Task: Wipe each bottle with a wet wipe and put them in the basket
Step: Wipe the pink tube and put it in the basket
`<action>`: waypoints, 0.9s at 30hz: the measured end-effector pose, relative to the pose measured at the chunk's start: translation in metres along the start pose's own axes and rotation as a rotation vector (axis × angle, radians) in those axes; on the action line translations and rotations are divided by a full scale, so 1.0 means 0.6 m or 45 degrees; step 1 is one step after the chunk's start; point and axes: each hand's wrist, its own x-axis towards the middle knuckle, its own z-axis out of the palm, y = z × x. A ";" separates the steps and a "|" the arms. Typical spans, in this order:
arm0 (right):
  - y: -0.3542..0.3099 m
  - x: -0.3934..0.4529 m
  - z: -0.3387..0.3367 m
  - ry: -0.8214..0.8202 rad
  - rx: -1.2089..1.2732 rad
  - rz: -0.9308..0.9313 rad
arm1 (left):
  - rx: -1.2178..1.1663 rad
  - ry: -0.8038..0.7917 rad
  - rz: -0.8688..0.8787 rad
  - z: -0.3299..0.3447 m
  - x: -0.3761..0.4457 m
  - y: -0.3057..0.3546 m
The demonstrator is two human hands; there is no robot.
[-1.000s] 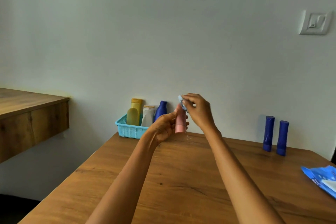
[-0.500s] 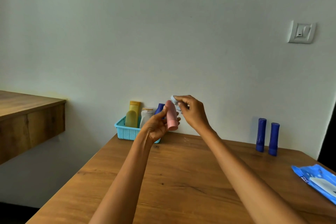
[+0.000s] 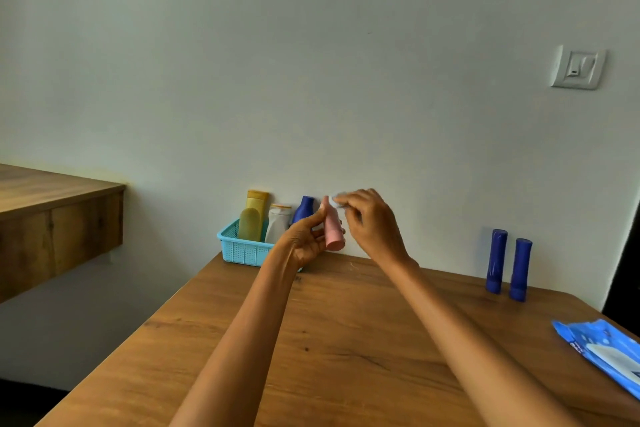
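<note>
My left hand (image 3: 304, 239) grips a small pink bottle (image 3: 333, 230), held in the air just right of the basket and tilted with its wide end toward me. My right hand (image 3: 370, 222) pinches a small wet wipe (image 3: 338, 200) against the bottle's far tip. Behind my left hand, a light blue basket (image 3: 242, 248) stands at the table's back left by the wall. It holds a yellow bottle (image 3: 254, 215), a white bottle (image 3: 278, 222) and a blue bottle (image 3: 304, 209). Two tall blue bottles (image 3: 507, 269) stand upright at the back right.
The wooden table (image 3: 346, 350) ends close to the white wall. A blue pack of wet wipes (image 3: 602, 348) lies at its right edge. A wooden shelf (image 3: 52, 215) juts out from the left, lower floor space beneath it. A wall switch (image 3: 576, 68) is high right.
Both hands drifted left toward the basket with the pink bottle. The bottle tipped from upright to slanted, and the wipe moved over its top end.
</note>
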 end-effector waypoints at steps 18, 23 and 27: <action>0.021 0.033 0.029 -0.255 -0.010 0.235 | 0.070 0.104 -0.046 0.013 0.018 0.003; 0.037 -0.004 0.035 -0.202 0.062 0.245 | 0.078 0.082 -0.115 0.004 0.020 -0.003; 0.040 -0.020 0.022 -0.214 0.173 0.208 | 0.011 0.099 -0.166 -0.002 0.020 -0.003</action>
